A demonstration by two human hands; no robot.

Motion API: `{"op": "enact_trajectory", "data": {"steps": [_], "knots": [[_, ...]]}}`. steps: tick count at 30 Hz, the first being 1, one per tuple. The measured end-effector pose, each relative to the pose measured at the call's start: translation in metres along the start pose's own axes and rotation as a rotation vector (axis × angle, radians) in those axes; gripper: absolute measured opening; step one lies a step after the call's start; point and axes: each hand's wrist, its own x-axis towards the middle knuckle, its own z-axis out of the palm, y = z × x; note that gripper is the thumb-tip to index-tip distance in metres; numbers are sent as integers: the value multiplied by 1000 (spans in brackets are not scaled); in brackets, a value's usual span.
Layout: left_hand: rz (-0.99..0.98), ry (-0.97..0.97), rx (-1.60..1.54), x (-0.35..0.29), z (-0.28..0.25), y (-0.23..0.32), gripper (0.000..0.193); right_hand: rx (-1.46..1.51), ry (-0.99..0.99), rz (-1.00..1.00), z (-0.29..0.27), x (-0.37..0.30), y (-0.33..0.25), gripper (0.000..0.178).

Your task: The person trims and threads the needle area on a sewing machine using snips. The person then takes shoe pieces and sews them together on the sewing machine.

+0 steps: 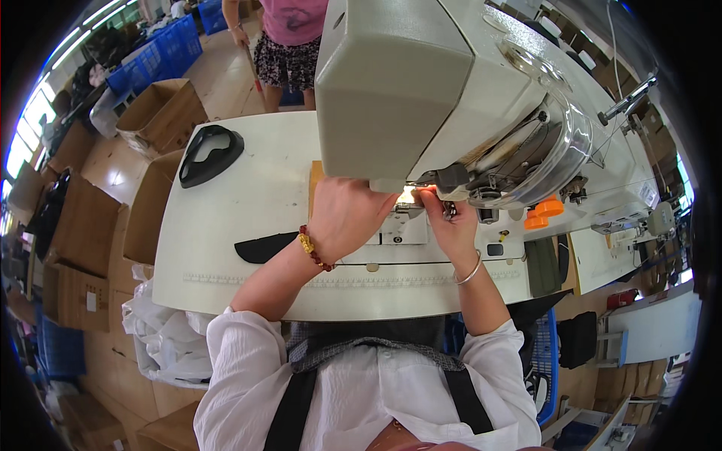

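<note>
I have both hands up under the head of the industrial sewing machine [451, 98], right where its little work light glows on the needle area [410, 197]. My left hand [347, 214] lies knuckles-up on the machine bed, fingers curled loosely down and forward toward the lit spot; whether they pinch anything I cannot tell, because the back of the hand hides its own fingertips. My right hand [450, 225] comes in from the other side with its fingers drawn together at the light, seemingly nipping something small there, though the piece itself is too tiny and too bright to make out. Working from both sides like this keeps whatever sits under the needle steady and square. A dark cut fabric piece [265, 246] lies flat on the white table [248, 188] just left of my left wrist, within easy reach. The black curved form [210, 152] sits well apart at the far left corner, out of the way. Open cardboard boxes [159, 113] stand on the floor beyond the table.
</note>
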Motion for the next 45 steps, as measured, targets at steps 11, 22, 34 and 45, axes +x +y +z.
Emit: {"op": "enact_trajectory", "data": {"steps": [11, 22, 34, 45], "knots": [[43, 61, -10, 2, 1, -1, 11, 104, 141, 83, 4, 2, -10, 14], [48, 46, 0, 0, 7, -4, 8, 91, 133, -58, 23, 8, -16, 6], [52, 48, 93, -1, 7, -3, 12, -16, 188, -142, 24, 6, -5, 6], [61, 83, 40, 0, 5, -2, 8, -24, 178, -116, 26, 9, -16, 6]]}}
